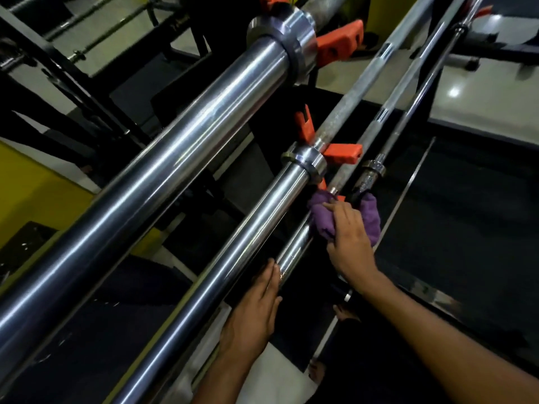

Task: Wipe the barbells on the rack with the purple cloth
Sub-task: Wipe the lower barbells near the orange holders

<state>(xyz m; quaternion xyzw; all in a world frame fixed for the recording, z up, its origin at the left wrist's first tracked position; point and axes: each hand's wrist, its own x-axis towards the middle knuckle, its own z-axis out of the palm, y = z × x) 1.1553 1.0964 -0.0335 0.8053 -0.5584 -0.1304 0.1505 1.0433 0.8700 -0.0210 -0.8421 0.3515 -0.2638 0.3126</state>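
The right hand (351,237) grips the purple cloth (320,220), fingers curled over it and pressing it against the third barbell sleeve (294,252) down on the rack, just below that bar's collar. The cloth bunches out on both sides of the hand, one fold toward the middle barbell sleeve (233,243) and another fold up against the dark end of a thinner bar (369,179) beside it.

The left hand (253,310) is released and flat, fingers straight and held together, their tips touching the underside of the same chromed sleeve that the cloth is on, nearer to the person. It holds nothing.

The barbells lie side by side, slanting from lower left to upper right. The largest, top sleeve (163,158) runs across the left half with its collar (287,45) near the top edge. Orange rack hooks (339,42) carry the bars at their collars; another orange hook (344,153) sits by the middle collar (306,160). A thin grey shaft (358,91) runs on toward the upper right.
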